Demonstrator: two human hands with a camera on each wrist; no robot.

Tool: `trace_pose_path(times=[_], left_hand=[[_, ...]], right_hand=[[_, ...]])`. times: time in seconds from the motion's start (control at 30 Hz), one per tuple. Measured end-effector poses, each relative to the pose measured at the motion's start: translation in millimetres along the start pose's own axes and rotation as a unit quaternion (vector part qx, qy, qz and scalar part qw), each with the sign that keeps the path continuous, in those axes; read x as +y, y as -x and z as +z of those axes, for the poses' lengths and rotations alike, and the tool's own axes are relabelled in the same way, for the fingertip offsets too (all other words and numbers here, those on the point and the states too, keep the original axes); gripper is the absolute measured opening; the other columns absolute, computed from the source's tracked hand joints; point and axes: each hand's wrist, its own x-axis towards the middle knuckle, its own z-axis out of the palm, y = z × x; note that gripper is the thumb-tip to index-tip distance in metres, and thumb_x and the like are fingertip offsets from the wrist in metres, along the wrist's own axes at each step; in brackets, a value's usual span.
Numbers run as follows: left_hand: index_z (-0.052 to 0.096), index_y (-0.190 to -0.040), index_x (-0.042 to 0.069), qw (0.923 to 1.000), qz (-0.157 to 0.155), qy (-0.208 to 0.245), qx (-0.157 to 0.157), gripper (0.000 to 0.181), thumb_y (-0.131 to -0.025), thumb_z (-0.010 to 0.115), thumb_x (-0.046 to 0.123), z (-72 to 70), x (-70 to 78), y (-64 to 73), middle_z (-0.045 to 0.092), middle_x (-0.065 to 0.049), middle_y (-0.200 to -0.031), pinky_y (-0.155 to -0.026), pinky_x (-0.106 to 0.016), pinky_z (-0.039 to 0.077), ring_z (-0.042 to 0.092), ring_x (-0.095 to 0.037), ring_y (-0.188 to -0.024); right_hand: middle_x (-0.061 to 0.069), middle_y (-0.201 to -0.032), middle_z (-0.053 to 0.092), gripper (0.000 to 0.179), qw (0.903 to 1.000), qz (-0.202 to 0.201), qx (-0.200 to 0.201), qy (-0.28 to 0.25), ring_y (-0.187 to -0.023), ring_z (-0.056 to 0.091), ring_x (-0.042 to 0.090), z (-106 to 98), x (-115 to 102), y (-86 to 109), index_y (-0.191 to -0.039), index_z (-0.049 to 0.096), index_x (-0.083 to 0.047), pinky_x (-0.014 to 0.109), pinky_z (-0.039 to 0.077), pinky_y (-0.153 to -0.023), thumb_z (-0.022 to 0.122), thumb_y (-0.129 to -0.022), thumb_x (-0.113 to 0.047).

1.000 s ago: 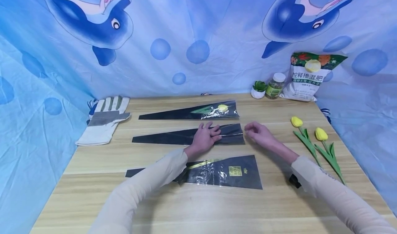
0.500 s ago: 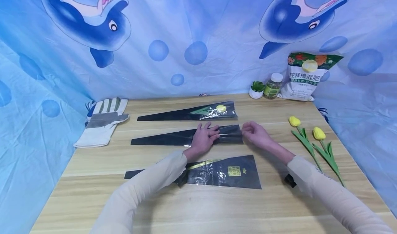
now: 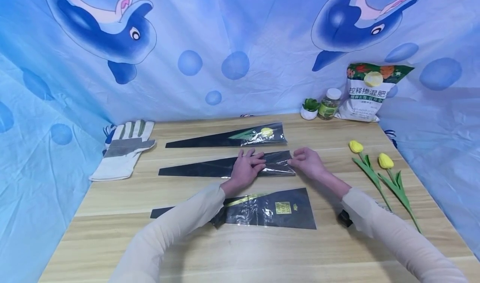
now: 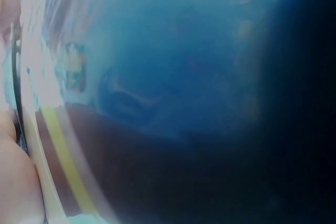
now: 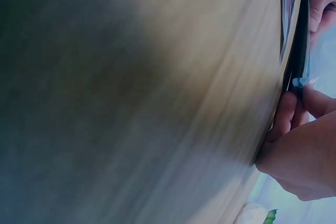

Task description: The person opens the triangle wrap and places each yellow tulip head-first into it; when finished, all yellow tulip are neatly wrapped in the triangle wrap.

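The middle black flower sleeve (image 3: pixel 202 167) lies flat across the table, its wide clear-fronted end to the right. My left hand (image 3: pixel 246 166) rests on it with fingers spread, pressing it down. At the wide end my right hand (image 3: pixel 308 163) pinches the sleeve's edge between thumb and fingers; the right wrist view shows a bit of clear film (image 5: pixel 302 82) at the thumb tip. Behind lies another sleeve (image 3: pixel 202 141) with a yellow tulip (image 3: pixel 267 131) inside. Nearer is a third sleeve (image 3: pixel 258 210) with gold print, partly hidden by my left sleeve.
Two loose yellow tulips (image 3: pixel 385 161) lie at the right. A work glove (image 3: pixel 125 149) is at the back left. Along the back right stand a small potted succulent (image 3: pixel 309 109), a lidded jar (image 3: pixel 330 103) and a fertilizer bag (image 3: pixel 369 93). A blue curtain (image 3: pixel 168 33) surrounds the table.
My right hand has moved slightly left from beside the middle sleeve's wide end and taken hold of its edge, which has shifted a little. My left hand stays in place.
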Motion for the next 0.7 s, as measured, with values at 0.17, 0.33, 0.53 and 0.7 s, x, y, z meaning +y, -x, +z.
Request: trace_pose_path(times=[0.17, 0.33, 0.53, 0.7], left_hand=[[0.08, -0.092, 0.005, 0.9991, -0.004, 0.03, 0.031, 0.009, -0.084, 0.08, 0.008, 1.4, -0.2, -0.5, 0.071, -0.008, -0.118, -0.118, -0.057, 0.016, 0.05, -0.035, -0.132], [0.079, -0.088, 0.003, 0.9908, -0.014, 0.104, 0.087, 0.007, -0.081, 0.08, 0.003, 1.9, -2.5, -1.1, 0.073, -0.012, -0.109, -0.117, -0.057, 0.017, 0.055, -0.039, -0.126], [0.078, -0.087, -0.001, 0.9725, -0.038, 0.186, 0.135, 0.006, -0.082, 0.079, -0.002, -1.4, -4.3, -1.1, 0.072, -0.016, -0.107, -0.116, -0.055, 0.023, 0.059, -0.04, -0.12], [0.077, -0.088, -0.002, 0.9717, -0.024, 0.191, 0.136, 0.005, -0.083, 0.078, -0.002, 0.1, -2.4, 1.9, 0.071, -0.017, -0.11, -0.115, -0.056, 0.025, 0.057, -0.042, -0.122]], right_hand=[[0.029, -0.119, 0.064, 0.058, 0.9999, 0.005, 0.015, 0.006, -0.113, 0.061, 0.041, 0.6, -0.6, 0.1, -0.132, 0.044, 0.011, 0.049, 0.046, -0.1, 0.074, -0.092, -0.018], [0.03, -0.121, 0.063, 0.057, 0.9998, 0.01, 0.02, 0.004, -0.111, 0.062, 0.04, 0.9, 1.4, -1.6, -0.132, 0.045, 0.011, 0.047, 0.049, -0.097, 0.074, -0.092, -0.018], [0.03, -0.117, 0.065, 0.04, 0.9992, -0.011, 0.028, 0.025, -0.108, 0.064, 0.04, 0.5, 3.9, -3.6, -0.127, 0.05, 0.012, 0.046, 0.051, -0.094, 0.066, -0.094, -0.006], [0.03, -0.115, 0.064, 0.04, 0.9988, -0.021, 0.042, 0.015, -0.106, 0.062, 0.04, 0.8, 0.2, -0.8, -0.128, 0.049, 0.012, 0.044, 0.052, -0.093, 0.063, -0.097, -0.01]])
